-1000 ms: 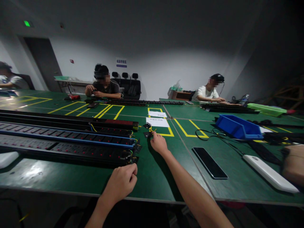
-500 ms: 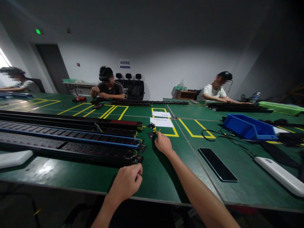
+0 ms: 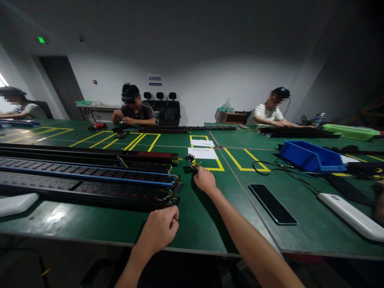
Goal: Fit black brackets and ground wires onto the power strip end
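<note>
My left hand point(image 3: 161, 229) is closed at the near end of the closest black power strip point(image 3: 126, 192). Its fingertips are hidden, so what they grip cannot be seen. Loose wires and a small black end piece point(image 3: 175, 201) stick out just beyond it. Farther forward, my right hand point(image 3: 205, 180) is closed on a small black perforated bracket point(image 3: 191, 159) with yellow wire, tilted up above the green table. Behind the closest strip lie a blue-edged strip point(image 3: 90, 169) and another dark strip point(image 3: 150, 154), wires showing at their ends.
A phone point(image 3: 272, 204), a white power bank point(image 3: 351, 216) with a cable and a blue bin point(image 3: 312, 156) are on the right. White paper labels point(image 3: 202, 153) lie ahead. Co-workers sit across the table point(image 3: 234, 200); a blurred shape, perhaps a hand, shows at the right edge.
The bracket at my right hand's fingertips has tilted up a little. My left hand has hardly moved. The whole view has shifted slightly, and a blurred shape has appeared at the right edge.
</note>
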Demonstrator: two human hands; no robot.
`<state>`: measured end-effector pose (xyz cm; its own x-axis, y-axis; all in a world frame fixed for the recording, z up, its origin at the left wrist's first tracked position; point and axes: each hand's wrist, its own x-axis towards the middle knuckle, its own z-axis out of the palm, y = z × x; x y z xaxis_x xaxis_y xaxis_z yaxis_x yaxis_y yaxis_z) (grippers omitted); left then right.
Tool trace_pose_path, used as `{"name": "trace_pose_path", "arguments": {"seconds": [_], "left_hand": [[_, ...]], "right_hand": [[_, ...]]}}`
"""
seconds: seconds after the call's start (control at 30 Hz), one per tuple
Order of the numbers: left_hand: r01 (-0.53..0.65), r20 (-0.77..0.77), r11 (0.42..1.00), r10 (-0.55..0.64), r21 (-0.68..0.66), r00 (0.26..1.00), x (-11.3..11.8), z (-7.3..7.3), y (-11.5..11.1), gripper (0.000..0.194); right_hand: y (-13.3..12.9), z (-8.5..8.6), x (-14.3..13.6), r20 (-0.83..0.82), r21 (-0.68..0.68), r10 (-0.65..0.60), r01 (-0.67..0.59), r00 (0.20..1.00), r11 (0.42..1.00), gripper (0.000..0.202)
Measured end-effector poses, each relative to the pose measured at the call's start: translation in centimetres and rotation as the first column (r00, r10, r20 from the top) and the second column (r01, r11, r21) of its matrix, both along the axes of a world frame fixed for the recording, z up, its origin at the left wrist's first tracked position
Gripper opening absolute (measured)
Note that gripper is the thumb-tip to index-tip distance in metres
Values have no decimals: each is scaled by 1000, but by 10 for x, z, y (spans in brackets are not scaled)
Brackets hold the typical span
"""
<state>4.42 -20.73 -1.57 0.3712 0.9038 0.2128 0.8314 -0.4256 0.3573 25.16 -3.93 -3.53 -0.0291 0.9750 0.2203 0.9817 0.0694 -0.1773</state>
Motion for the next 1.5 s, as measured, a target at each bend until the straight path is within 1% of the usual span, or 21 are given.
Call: {"name": "trace_pose_path", "arguments": {"seconds": [0.2, 0.37, 0.53, 0.57, 0.7, 0.73, 0.83, 0.9, 0.97, 1.1, 1.17, 1.33, 1.5], "left_hand": [[2, 3, 1000, -2, 11, 1000, 0, 0, 0, 16], [3, 1, 1000, -3, 14, 1000, 0, 0, -1, 16], [2, -8, 1000, -2, 19, 1000, 0, -1, -1, 16], [0, -11, 1000, 1, 19, 1000, 0, -1, -1, 16], [-9, -17, 1000, 9, 5, 1000, 0, -1, -1, 16], [-11, -17, 1000, 11, 2, 1000, 0, -1, -1, 16], [-16, -15, 1000, 16, 7, 1000, 0, -2, -2, 16], [-15, -11, 1000, 15, 8, 1000, 0, -1, -2, 16], [-10, -4, 1000, 10, 3, 1000, 0, -1, -3, 16], [-14, 13, 1000, 14, -5, 1000, 1, 2, -4, 15], [-20, 18, 1000, 20, -5, 1000, 1, 2, -4, 15], [-14, 24, 1000, 14, 3, 1000, 1, 2, -4, 15], [-18, 25, 1000, 18, -1, 1000, 1, 2, -5, 15]], "right_hand": [[0, -2, 1, 9, 7, 36, -36, 999, 999, 28], [-2, 0, 2, 33, 13, 51, -51, 998, 999, 29], [-7, 4, -2, 63, 39, 30, -32, 998, 999, 29], [-8, 5, -4, 63, 51, 24, -27, 998, 998, 31], [-12, 7, -8, 59, 94, 0, -6, 998, 996, 52], [-12, 7, -8, 61, 100, -9, 3, 998, 995, 51], [-10, 7, -7, 71, 104, -36, 29, 997, 994, 40], [-9, 7, -6, 68, 107, -50, 42, 996, 993, 38], [-10, 8, -5, 55, 116, -52, 46, 997, 992, 41], [-11, 9, -5, 59, 142, -36, 28, 998, 989, 57], [-11, 9, -6, 74, 148, -50, 38, 996, 988, 59], [-5, 8, -6, 77, 123, -99, 89, 992, 988, 51], [-2, 7, -2, 26, 108, -117, 114, 993, 988, 43]]}}
